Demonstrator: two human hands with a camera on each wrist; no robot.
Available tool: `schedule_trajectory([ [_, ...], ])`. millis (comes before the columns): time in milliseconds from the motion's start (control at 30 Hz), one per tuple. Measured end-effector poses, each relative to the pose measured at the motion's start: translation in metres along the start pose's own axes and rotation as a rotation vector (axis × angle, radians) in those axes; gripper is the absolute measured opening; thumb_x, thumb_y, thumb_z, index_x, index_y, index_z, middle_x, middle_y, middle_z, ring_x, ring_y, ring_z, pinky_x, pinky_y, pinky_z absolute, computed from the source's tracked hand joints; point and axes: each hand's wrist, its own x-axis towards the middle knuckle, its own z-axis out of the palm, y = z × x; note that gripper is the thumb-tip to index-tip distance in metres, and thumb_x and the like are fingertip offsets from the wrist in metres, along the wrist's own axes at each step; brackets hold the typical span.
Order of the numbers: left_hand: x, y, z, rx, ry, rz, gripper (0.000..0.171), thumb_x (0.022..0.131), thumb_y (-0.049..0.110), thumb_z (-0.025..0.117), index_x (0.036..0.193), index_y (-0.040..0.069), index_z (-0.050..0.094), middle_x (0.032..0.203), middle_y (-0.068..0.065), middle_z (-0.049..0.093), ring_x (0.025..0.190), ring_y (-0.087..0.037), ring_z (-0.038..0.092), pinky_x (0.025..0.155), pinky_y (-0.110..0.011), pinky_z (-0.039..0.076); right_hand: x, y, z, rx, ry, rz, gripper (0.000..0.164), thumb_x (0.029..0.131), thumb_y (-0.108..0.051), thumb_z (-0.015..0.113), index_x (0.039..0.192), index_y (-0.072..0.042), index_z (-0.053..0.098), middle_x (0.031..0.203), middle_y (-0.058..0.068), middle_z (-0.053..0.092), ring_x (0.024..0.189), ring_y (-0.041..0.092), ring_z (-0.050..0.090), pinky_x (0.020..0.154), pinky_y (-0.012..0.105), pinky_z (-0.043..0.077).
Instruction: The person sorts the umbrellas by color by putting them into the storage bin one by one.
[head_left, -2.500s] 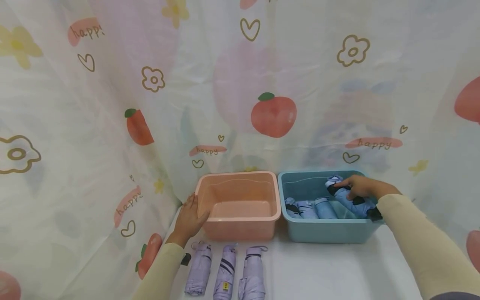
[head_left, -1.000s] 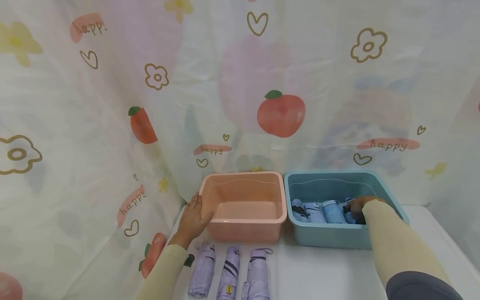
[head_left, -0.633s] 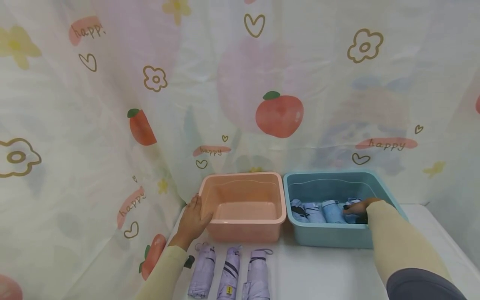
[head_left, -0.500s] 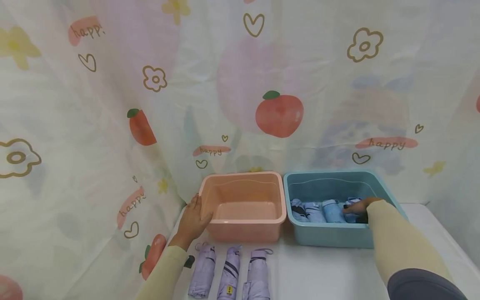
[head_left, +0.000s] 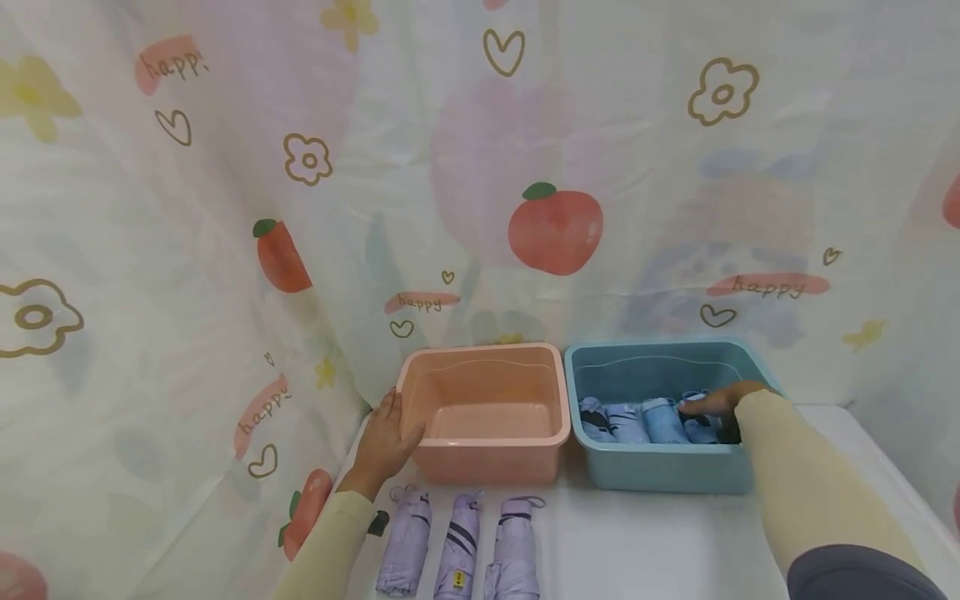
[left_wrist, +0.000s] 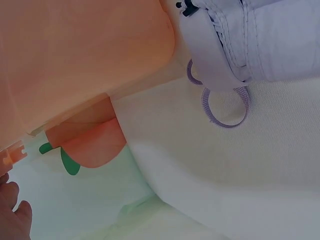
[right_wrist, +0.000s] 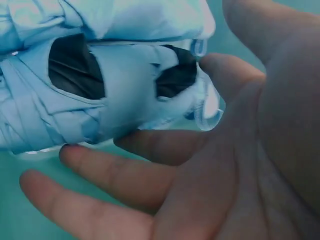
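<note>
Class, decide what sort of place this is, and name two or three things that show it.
Probably a screened-off indoor tabletop work area: a fruit-printed curtain hangs behind a white table, which bears a peach plastic tub and a blue plastic tub.

High head view, close wrist views

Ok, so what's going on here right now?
Someone's folded umbrellas are split between a tub and the table. The right hand is down in the blue tub, its fingers spread beside the rightmost umbrella rather than wrapped round it. Four blue umbrellas show side by side in there. The left hand rests against the left side of the pink tub. Three purple umbrellas lie on the table in front of it.
</note>
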Motion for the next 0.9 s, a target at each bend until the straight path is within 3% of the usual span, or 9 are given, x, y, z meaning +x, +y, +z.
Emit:
schedule_trajectory([
  [100, 0.0, -0.001, 0.0, 0.005, 0.007, 0.0, 0.08, 0.093, 0.046, 0.054, 0.142, -0.014, 0.036, 0.151, -0.026, 0.032, 0.134, -0.046, 0.035, 0.106, -0.055, 0.03, -0.007, -0.002, -0.007, 0.014, 0.016, 0.013, 0.118, 0.08, -0.08, 0.048, 0.143, 0.017, 0.028, 0.141, 0.047, 0.019, 0.129, 0.061, 0.022, 0.099, 0.065, 0.031],
  [267, 0.001, -0.001, 0.001, -0.021, 0.01, -0.003, 0.079, 0.093, 0.044, 0.056, 0.143, -0.014, 0.036, 0.151, -0.025, 0.032, 0.134, -0.046, 0.035, 0.107, -0.055, 0.029, -0.012, -0.001, -0.009, -0.005, 0.006, -0.037, 0.108, 0.084, -0.077, 0.046, 0.146, 0.01, 0.03, 0.142, 0.045, 0.022, 0.129, 0.061, 0.025, 0.097, 0.066, 0.032],
  [400, 0.0, -0.002, 0.004, -0.015, -0.001, -0.017, 0.078, 0.092, 0.042, 0.058, 0.143, -0.013, 0.036, 0.152, -0.025, 0.031, 0.132, -0.048, 0.035, 0.106, -0.056, 0.03, -0.018, -0.003, -0.008, 0.078, -0.028, -0.07, 0.103, 0.089, -0.07, 0.047, 0.146, 0.013, 0.026, 0.138, 0.045, 0.032, 0.125, 0.058, 0.036, 0.097, 0.063, 0.036],
  [533, -0.002, -0.001, 0.004, -0.017, -0.001, -0.026, 0.078, 0.093, 0.042, 0.058, 0.143, -0.013, 0.036, 0.151, -0.025, 0.032, 0.13, -0.05, 0.037, 0.105, -0.056, 0.031, -0.024, -0.007, -0.008, 0.192, -0.08, -0.172, 0.09, 0.097, -0.054, 0.048, 0.148, 0.012, 0.015, 0.141, 0.045, 0.025, 0.124, 0.057, 0.04, 0.096, 0.059, 0.04],
  [700, -0.003, 0.001, 0.002, -0.026, -0.009, -0.025, 0.08, 0.093, 0.046, 0.055, 0.143, -0.014, 0.035, 0.152, -0.026, 0.031, 0.131, -0.049, 0.037, 0.105, -0.056, 0.031, -0.039, -0.01, -0.014, 0.284, -0.05, -0.209, 0.089, 0.099, -0.046, 0.051, 0.151, 0.008, 0.004, 0.142, 0.045, 0.023, 0.12, 0.054, 0.046, 0.088, 0.055, 0.048],
  [800, -0.003, 0.001, 0.001, -0.023, -0.015, -0.017, 0.081, 0.094, 0.047, 0.054, 0.143, -0.015, 0.034, 0.151, -0.027, 0.031, 0.133, -0.047, 0.035, 0.106, -0.055, 0.03, -0.054, -0.011, -0.021, 0.281, -0.025, -0.207, 0.091, 0.098, -0.051, 0.051, 0.153, 0.003, 0.002, 0.139, 0.045, 0.03, 0.113, 0.05, 0.054, 0.085, 0.058, 0.048],
  [900, -0.001, 0.001, 0.001, -0.01, -0.021, -0.01, 0.082, 0.094, 0.049, 0.052, 0.143, -0.015, 0.034, 0.151, -0.028, 0.03, 0.134, -0.045, 0.034, 0.107, -0.054, 0.029, -0.069, -0.011, -0.026, 0.275, -0.004, -0.213, 0.092, 0.097, -0.052, 0.051, 0.154, -0.001, 0.003, 0.141, 0.044, 0.028, 0.112, 0.049, 0.056, 0.083, 0.06, 0.048],
])
